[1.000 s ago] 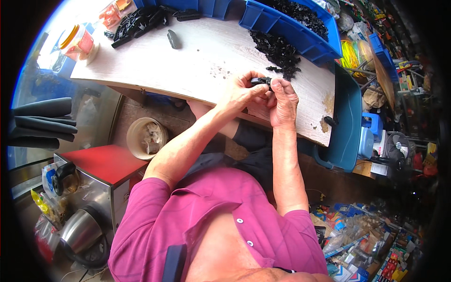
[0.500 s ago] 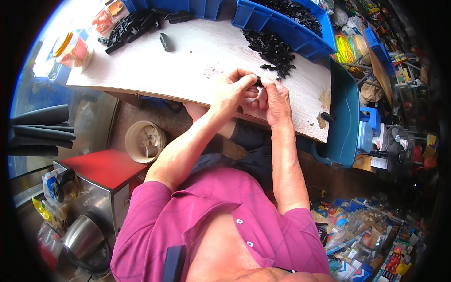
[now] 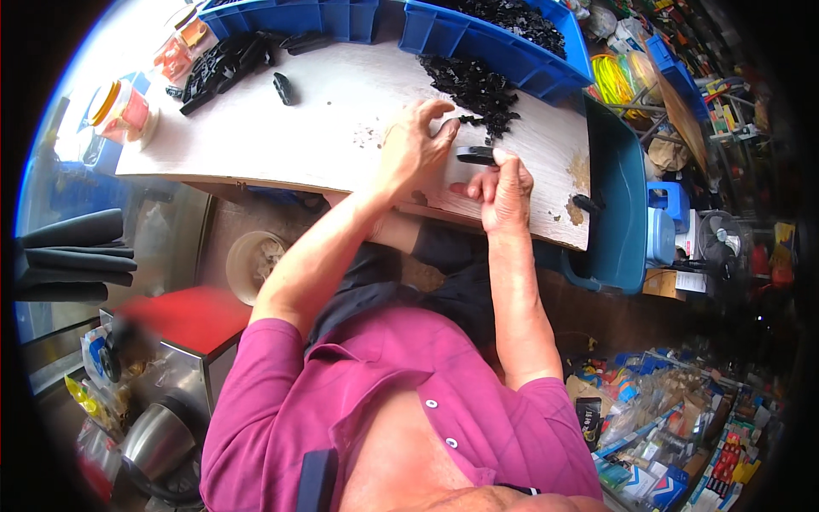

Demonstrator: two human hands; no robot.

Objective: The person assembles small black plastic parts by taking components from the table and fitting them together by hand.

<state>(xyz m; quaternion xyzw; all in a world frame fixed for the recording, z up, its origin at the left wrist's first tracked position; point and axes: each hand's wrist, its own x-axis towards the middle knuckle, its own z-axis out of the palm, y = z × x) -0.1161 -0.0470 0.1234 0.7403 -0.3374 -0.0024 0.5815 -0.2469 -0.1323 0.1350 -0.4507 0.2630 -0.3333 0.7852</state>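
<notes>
My right hand (image 3: 508,189) pinches one end of a small, glossy black plastic part (image 3: 475,155), long and rounded, over the table's front side. To its left, my left hand (image 3: 414,141) is raised with thumb and forefinger apart, nothing visible between them. Its fingertips are close to a heap of small black plastic pieces (image 3: 473,90) on the white table (image 3: 333,128). Farther left lie a pile of longer black parts (image 3: 226,66) and a single black part (image 3: 282,89) apart from it.
Blue bins (image 3: 495,47) line the table's far side, one full of small black pieces. An orange-lidded jar (image 3: 119,111) stands at the left. A teal tub (image 3: 618,205) adjoins the right edge. Below are a pale bucket (image 3: 243,269) and a red-topped box (image 3: 192,316).
My hands, earlier together around the black part, have separated. The left has opened and shifted toward the heap; the part stays in my right hand, now largely exposed. The view has shifted slightly.
</notes>
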